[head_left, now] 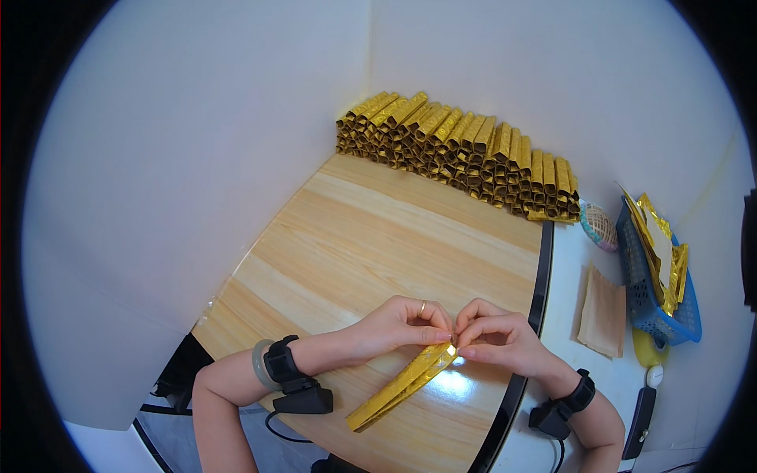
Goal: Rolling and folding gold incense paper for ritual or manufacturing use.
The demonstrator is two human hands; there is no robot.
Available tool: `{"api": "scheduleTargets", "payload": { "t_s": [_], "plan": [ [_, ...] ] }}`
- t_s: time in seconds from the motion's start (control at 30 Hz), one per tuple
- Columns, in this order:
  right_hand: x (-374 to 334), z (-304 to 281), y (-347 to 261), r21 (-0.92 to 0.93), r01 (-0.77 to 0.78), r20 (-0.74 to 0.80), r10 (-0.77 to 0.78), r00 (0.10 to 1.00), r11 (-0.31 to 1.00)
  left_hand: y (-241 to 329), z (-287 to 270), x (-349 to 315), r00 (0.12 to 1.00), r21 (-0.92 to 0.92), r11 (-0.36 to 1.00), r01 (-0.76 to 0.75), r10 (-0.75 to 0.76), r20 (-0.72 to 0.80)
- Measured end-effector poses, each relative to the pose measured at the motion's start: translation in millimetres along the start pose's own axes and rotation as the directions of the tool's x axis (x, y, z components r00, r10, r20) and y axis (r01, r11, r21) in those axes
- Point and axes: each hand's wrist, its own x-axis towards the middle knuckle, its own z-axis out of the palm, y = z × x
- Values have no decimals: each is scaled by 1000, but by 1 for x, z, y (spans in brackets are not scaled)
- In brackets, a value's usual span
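Gold foil paper is catching the light on the wooden table (378, 229), where a person is working a long folded strip (402, 386) that is lying slantwise across the near edge, its far end raised to the fingers. From the head view, the left hand (398, 327) and the right hand (501, 339) are meeting fingertip to fingertip, both pinching the upper end of the strip, thumbs and forefingers pressed tight on the foil. Each wrist is wearing a black band with a small box. It looks as though the end of the strip is being creased or tucked; the next move would seem to call for a firm, even press along the fold so the foil holds its shape. Along the table's far edge a stack of finished gold rolls (461, 154) is lying in rows against the white wall, and a blue basket (662, 303) of loose gold sheets is sitting off to the right, well apart.
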Motion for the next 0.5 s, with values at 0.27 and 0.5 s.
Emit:
{"api": "scheduleTargets", "payload": {
  "t_s": [0.27, 0.5],
  "plan": [
    [1, 1, -1, -88, 26, 6, -25, 1000, 996, 1, 2, 1, 1000, 64, 998, -19, 19, 1],
    [2, 1, -2, -156, 30, 10, -29, 1000, 987, 1, 2, 0, 1000, 134, 991, -23, 23, 1]
  ]
}}
